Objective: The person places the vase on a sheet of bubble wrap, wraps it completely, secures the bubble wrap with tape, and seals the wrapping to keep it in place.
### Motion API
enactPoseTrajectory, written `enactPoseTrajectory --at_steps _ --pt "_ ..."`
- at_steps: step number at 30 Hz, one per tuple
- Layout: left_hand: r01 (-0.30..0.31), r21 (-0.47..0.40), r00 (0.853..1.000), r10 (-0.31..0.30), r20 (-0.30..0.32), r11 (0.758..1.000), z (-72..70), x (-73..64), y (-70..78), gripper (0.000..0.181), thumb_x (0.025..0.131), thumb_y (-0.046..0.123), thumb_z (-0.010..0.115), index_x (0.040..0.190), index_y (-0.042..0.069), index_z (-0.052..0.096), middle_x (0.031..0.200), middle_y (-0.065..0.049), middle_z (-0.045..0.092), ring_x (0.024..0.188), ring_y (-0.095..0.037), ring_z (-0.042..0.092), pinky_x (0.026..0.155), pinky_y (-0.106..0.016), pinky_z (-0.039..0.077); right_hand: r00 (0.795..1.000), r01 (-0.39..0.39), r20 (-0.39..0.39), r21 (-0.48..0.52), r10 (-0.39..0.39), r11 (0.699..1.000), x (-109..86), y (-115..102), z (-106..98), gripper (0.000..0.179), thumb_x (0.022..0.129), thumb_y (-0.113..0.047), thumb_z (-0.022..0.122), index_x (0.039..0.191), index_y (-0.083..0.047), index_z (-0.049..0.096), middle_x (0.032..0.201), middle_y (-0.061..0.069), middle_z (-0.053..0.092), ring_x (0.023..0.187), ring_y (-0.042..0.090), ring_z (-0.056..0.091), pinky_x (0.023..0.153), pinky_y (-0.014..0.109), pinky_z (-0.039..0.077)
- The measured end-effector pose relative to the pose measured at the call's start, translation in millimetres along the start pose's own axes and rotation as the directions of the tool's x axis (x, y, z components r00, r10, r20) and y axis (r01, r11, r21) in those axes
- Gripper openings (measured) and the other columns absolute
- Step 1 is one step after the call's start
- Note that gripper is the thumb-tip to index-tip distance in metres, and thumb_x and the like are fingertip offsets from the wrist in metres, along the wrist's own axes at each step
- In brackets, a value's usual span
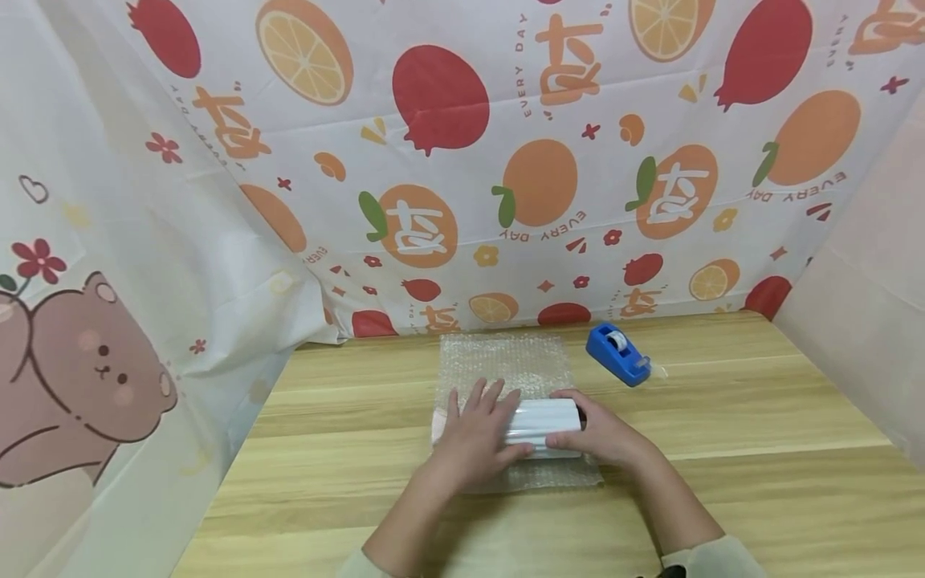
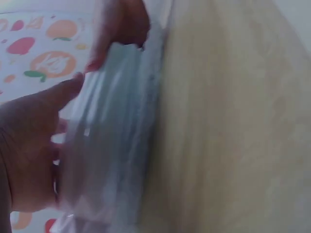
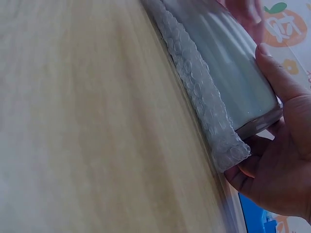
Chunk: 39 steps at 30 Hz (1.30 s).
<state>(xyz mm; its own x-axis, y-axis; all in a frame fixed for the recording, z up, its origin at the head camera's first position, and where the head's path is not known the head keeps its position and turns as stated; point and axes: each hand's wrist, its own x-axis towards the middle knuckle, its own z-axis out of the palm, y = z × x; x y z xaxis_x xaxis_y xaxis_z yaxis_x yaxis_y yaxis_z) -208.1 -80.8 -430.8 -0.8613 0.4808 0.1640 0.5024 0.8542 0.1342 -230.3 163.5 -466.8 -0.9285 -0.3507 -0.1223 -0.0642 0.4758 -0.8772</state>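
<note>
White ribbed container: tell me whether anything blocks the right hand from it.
Nothing visible does. The right hand grips the right end of the white ribbed container. The bubble wrap lies beneath the container, and the blue tape dispenser stands beyond, apart from both.

The head view is bright and evenly lit; soft shadow darkens the tabletop (image 1: 303,457) toward six o'clock, and glare streaks the white ridged object (image 1: 547,425). The left wrist view is hazy, smeared; the right blurs toward nine o'clock.
</note>
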Motion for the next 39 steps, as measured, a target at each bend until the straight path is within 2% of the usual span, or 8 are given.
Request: enactPoseTrajectory --at_steps 8,13,16,19,23,28,34,39 --pt "0.019 0.104 1.0 -0.021 0.02 0.994 8.4 5.4 9.7 0.079 0.084 0.067 0.061 0.146 0.023 0.039 0.137 -0.008 0.053 0.125 -0.036 0.049 0.099 -0.064 0.037 1.0 -0.015 -0.006 -0.024 0.015 1.0 -3.8 -7.9 -2.3 0.079 0.082 -0.044 0.077 0.146 -0.016 0.04 0.127 0.009 0.057 0.104 0.024 0.055 0.082 0.036 0.047" --pt "0.023 0.099 0.998 -0.028 0.05 0.995 3.5 6.3 15.0 0.079 0.084 0.065 0.062 0.146 0.023 0.038 0.138 -0.009 0.052 0.126 -0.036 0.048 0.1 -0.064 0.037 0.996 -0.026 -0.086 -0.201 0.009 0.979 -12.1 -21.8 -5.3 0.087 0.077 -0.053 0.078 0.148 -0.018 0.041 0.139 0.011 0.051 0.111 0.026 0.053 0.089 0.048 0.05" --pt "0.027 0.09 0.998 -0.032 0.057 0.996 1.1 6.7 16.8 0.079 0.084 0.064 0.063 0.146 0.023 0.038 0.137 -0.009 0.053 0.125 -0.036 0.048 0.099 -0.063 0.037 0.98 -0.026 -0.194 -0.357 -0.047 0.934 -18.2 -37.9 -3.3 0.07 0.072 -0.052 0.083 0.128 -0.018 0.057 0.124 0.006 0.055 0.105 0.022 0.052 0.085 0.043 0.05" --pt "0.031 0.081 0.996 -0.038 0.081 0.996 -1.1 7.5 17.0 0.077 0.084 0.063 0.063 0.145 0.023 0.038 0.136 -0.008 0.053 0.125 -0.035 0.049 0.097 -0.062 0.039 0.966 0.02 -0.221 -0.457 -0.136 0.889 -26.1 -53.7 2.4 0.04 0.072 -0.041 0.086 0.096 -0.02 0.062 0.093 -0.001 0.056 0.084 0.016 0.05 0.07 0.031 0.045" --pt "0.037 0.065 0.989 -0.046 0.14 0.997 -4.3 10.9 14.0 0.076 0.086 0.065 0.06 0.146 0.024 0.038 0.138 -0.008 0.052 0.126 -0.035 0.048 0.097 -0.061 0.039 0.972 0.157 -0.055 -0.564 -0.227 0.811 -36.7 -64.9 15.8 0.026 0.075 -0.031 0.085 0.081 -0.022 0.061 0.071 -0.011 0.055 0.064 0.008 0.047 0.057 0.025 0.04" --pt "0.052 0.046 0.974 -0.061 0.216 0.998 -11.1 17.3 7.6 0.076 0.087 0.066 0.057 0.148 0.024 0.038 0.14 -0.008 0.052 0.128 -0.035 0.048 0.099 -0.063 0.039 0.97 0.237 0.136 -0.716 -0.202 0.657 -40.8 -64.4 35.1 0.025 0.068 -0.026 0.085 0.083 -0.02 0.066 0.07 -0.012 0.056 0.061 0.007 0.048 0.055 0.03 0.042" --pt "0.062 0.012 0.966 -0.063 0.25 0.998 -13.1 19.3 3.4 0.076 0.087 0.066 0.058 0.148 0.025 0.039 0.141 -0.008 0.052 0.128 -0.035 0.047 0.1 -0.064 0.037 0.94 0.307 0.197 -0.846 -0.28 0.435 -41.0 -56.4 53.0 0.025 0.07 -0.025 0.082 0.071 -0.022 0.058 0.062 -0.009 0.054 0.053 0.01 0.047 0.048 0.031 0.041" --pt "0.064 -0.007 0.968 -0.061 0.243 0.998 -14.2 19.0 3.0 0.075 0.087 0.065 0.059 0.148 0.025 0.039 0.142 -0.008 0.051 0.129 -0.036 0.046 0.102 -0.064 0.036 0.906 0.305 0.152 -0.882 -0.396 0.36 -39.9 -53.5 58.6 0.021 0.069 -0.02 0.08 0.063 -0.023 0.06 0.06 -0.007 0.06 0.051 0.013 0.053 0.045 0.033 0.042"
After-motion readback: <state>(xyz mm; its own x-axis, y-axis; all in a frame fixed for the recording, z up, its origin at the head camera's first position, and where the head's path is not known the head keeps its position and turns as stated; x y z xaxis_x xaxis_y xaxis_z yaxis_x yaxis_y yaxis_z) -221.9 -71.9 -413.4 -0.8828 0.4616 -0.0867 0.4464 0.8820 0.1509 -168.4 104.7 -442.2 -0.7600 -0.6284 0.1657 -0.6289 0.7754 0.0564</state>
